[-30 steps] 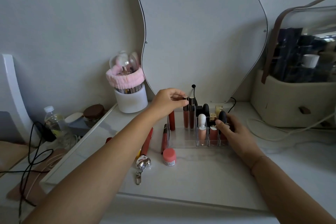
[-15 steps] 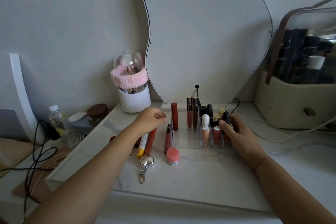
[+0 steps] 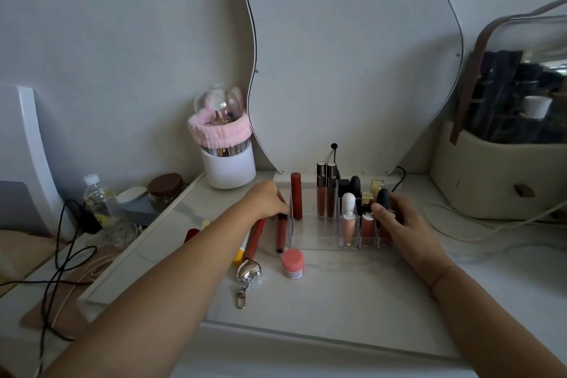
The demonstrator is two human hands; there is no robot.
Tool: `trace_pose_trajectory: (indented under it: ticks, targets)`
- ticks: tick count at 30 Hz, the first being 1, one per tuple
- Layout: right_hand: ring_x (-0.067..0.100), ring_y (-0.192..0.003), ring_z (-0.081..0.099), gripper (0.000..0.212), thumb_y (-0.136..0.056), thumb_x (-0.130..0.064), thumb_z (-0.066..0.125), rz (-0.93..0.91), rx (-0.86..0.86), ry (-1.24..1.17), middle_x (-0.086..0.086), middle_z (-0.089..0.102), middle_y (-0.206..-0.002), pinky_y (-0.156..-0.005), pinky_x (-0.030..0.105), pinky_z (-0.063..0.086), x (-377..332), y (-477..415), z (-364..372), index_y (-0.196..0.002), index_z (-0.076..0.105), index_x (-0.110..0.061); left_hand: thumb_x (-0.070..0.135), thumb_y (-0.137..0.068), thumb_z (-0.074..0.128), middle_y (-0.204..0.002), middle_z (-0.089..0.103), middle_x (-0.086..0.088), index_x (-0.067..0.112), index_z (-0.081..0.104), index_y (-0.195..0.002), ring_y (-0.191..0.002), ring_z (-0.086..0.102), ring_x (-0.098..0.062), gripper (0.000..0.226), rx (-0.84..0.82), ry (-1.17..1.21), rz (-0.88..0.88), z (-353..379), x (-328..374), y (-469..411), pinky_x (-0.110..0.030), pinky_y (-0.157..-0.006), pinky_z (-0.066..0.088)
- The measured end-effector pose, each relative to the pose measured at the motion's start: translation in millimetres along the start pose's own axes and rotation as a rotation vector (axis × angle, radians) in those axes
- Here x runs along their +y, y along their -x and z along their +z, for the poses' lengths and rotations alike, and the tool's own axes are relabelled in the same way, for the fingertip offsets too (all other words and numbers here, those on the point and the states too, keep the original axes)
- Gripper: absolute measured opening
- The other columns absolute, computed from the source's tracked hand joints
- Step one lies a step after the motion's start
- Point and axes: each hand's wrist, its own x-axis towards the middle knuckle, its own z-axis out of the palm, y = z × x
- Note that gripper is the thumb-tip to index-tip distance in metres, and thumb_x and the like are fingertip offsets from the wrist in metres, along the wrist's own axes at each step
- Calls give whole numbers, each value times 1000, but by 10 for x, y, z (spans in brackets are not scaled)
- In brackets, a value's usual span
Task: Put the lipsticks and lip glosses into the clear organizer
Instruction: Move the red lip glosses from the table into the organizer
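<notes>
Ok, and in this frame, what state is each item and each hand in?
clear organizer: upright on the table, partly filled
red lipstick: capped, standing at the organizer's left end
paired lip glosses: capped, upright in the organizer
lying lip gloss: flat on the table beside the organizer
pink-lidded jar: upright, lid on, outside the organizer
left hand: fingertips at the lying gloss's top, grip unclear
right hand: holds the organizer's right end

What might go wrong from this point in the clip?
The left hand reaches beside the tall red tube standing at the clear organizer's left end; a bump could topple it. The right hand grips only the organizer's right end, so a push might pivot it toward the pink-lidded jar.
</notes>
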Motion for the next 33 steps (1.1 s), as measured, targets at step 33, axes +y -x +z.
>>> trace_pose_trajectory:
  ticks: [33]
  targets:
    - [15, -100, 62, 51, -88, -47, 54, 14, 4, 10, -2, 62, -121, -69, 18, 44, -25, 1, 4, -134, 47, -27, 15, -75, 75, -85, 69, 7, 24, 69, -88, -78, 63, -4, 17, 196, 572, 378, -142, 427, 166, -16, -78, 49]
